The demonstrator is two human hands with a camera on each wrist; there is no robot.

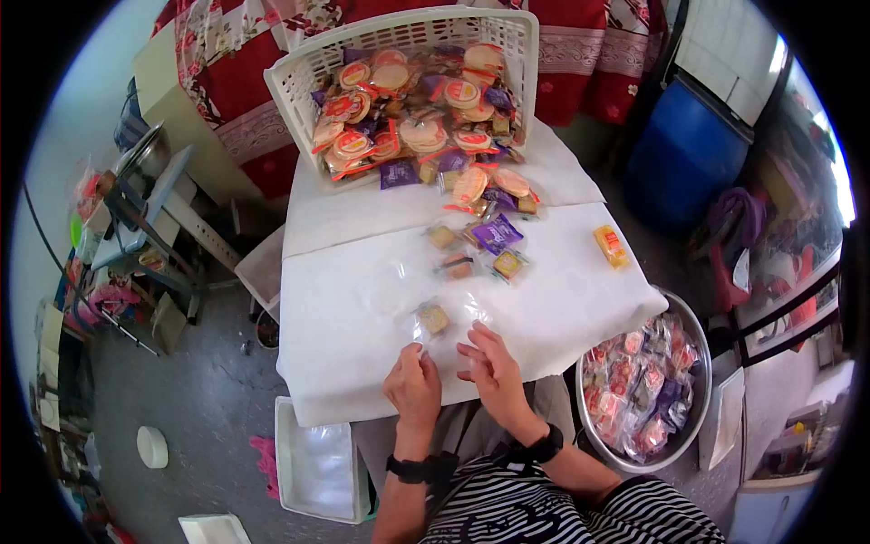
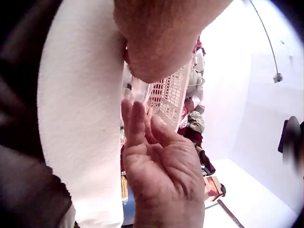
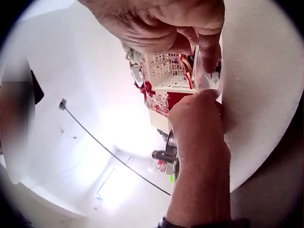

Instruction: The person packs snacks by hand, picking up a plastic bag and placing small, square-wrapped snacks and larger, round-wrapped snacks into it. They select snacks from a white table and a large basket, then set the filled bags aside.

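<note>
My left hand [image 1: 414,385] is at the table's near edge, thumb and finger pinching the near end of a clear plastic bag [image 1: 420,336]. A square tan biscuit [image 1: 432,318] shows at this bag, on the white cloth. To its right, my right hand [image 1: 497,376] holds its fingers loosely bent beside another bit of clear plastic [image 1: 476,311]. The left wrist view shows the palm of the right hand [image 2: 161,166] with fingers apart. In the right wrist view the left hand [image 3: 197,111] has its fingers curled, close below the right hand [image 3: 161,21].
Several wrapped biscuits and a purple packet [image 1: 497,234] lie farther back. A white basket [image 1: 294,100], tipped toward me, spills packets onto the cloth. A yellow packet [image 1: 612,247] sits at right. Below the table's right side stands a metal basin [image 1: 702,385] of filled bags; a white bin [image 1: 288,444] is at left.
</note>
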